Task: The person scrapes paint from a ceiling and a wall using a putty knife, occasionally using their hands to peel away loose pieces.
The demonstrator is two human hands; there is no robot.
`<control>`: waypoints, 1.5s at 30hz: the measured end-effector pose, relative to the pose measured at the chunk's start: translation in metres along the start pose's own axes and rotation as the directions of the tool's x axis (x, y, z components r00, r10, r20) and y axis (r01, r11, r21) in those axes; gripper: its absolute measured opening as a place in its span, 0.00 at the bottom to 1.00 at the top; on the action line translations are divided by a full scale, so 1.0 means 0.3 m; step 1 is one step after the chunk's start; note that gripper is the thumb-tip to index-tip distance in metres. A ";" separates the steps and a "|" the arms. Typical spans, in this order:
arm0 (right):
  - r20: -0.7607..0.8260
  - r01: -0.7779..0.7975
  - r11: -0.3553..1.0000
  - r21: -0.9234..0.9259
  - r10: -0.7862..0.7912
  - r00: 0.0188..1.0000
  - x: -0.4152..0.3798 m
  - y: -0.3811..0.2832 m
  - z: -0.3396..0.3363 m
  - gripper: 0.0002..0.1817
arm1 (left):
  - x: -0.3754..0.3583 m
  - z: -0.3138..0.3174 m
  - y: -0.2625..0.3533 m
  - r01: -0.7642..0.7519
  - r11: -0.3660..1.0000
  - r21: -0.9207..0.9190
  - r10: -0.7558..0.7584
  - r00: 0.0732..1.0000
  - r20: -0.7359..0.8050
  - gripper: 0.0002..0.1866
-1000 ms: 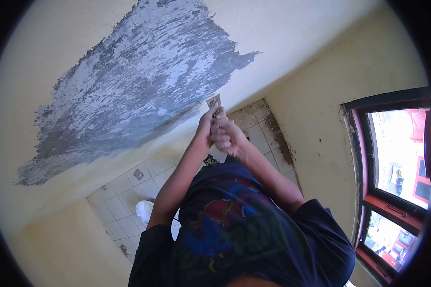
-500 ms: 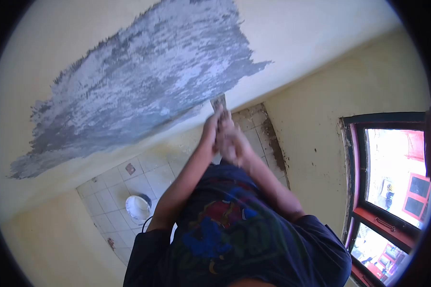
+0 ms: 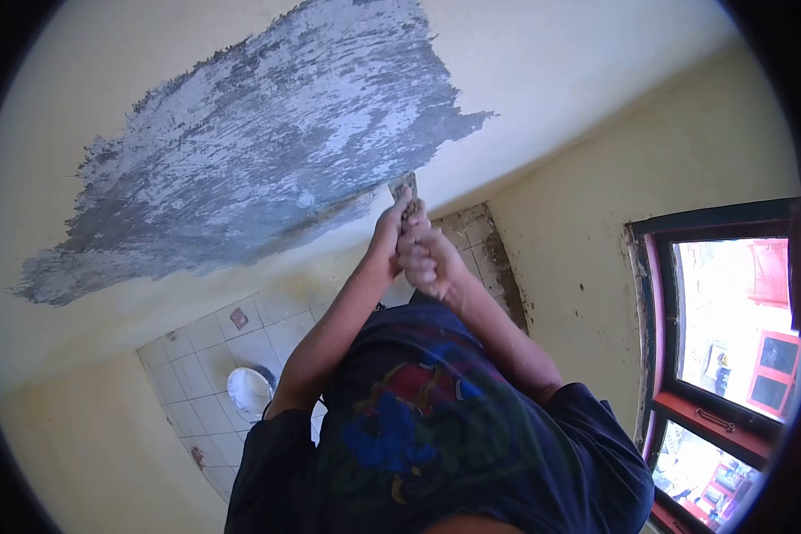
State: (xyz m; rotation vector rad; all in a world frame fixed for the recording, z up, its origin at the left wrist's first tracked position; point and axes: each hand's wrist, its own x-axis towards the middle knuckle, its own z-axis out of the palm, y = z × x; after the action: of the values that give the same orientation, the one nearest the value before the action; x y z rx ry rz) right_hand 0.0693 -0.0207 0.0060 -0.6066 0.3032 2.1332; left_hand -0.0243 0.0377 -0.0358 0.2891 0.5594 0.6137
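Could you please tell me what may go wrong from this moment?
The scraper could skid off the grey patch and scratch the cream wall beside it. The left hand grips it near its front end, so a slip might rub the knuckles. A bucket stands on the tiled floor at the person's left; a careless step could knock it over.

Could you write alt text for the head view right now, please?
A bare left hand and right hand together grip a flat-bladed tool at the lower edge of a rough grey patch on a pale wall. A white bucket stands on the tiled floor; a window is at picture right.
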 end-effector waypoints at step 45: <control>0.030 0.163 0.985 -0.055 -0.162 0.986 -0.137 0.067 0.087 0.17 | -0.144 0.129 -0.062 -0.004 0.993 0.122 0.030 0.977 -0.213 0.22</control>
State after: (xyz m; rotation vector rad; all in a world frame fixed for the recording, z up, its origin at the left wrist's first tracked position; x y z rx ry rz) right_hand 0.0654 -0.0499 0.0497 -0.6160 0.1726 1.9965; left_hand -0.0226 -0.0070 0.0055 0.3442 0.8044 0.6330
